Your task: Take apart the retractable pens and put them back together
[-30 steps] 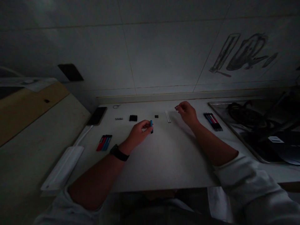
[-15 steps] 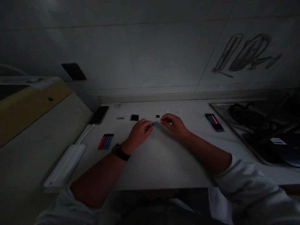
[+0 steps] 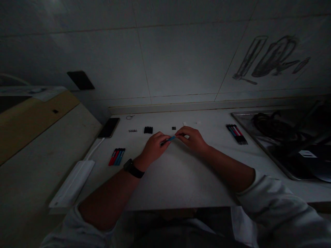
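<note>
My left hand (image 3: 156, 146) is closed around a blue marker (image 3: 171, 138), which points up and to the right; its dark end lies between thumb and fingers. At the marker's other end, my right hand (image 3: 190, 137) pinches a small white piece, mostly hidden by the fingertips. Both hands are close together over the white counter (image 3: 181, 182). Just beyond them lie a small dark square (image 3: 173, 128) and a cluster of black caps (image 3: 148, 130). A row of small pale parts (image 3: 132, 131) is farther left.
Red and blue markers (image 3: 117, 156) lie left of my left wrist. A phone (image 3: 109, 127) and a white power strip (image 3: 72, 184) are at the left. On the right sit a pack of markers (image 3: 236, 134) and a metal tray (image 3: 261, 148) with dark cables.
The white piece showing between the blue barrel and my right fingers has become shorter. My right fingertips have come closer to the barrel, and my left hand keeps its hold.
</note>
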A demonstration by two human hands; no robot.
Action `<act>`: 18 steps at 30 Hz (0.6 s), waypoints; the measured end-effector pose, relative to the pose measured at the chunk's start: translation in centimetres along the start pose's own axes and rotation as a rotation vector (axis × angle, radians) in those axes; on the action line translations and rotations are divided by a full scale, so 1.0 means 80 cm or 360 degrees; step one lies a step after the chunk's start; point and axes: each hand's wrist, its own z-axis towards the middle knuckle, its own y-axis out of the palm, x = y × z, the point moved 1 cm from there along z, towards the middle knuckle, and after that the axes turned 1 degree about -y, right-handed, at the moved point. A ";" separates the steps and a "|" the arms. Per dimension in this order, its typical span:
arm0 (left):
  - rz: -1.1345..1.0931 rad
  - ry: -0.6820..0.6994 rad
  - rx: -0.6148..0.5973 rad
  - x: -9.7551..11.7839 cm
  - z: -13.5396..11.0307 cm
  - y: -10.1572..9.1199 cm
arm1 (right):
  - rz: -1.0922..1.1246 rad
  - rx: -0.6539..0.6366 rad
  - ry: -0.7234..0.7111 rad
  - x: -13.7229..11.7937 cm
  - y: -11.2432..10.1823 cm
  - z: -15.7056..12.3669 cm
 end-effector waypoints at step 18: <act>-0.0213 0.0036 0.0032 0.005 0.001 0.001 | 0.0323 -0.0120 0.0094 -0.005 0.007 -0.001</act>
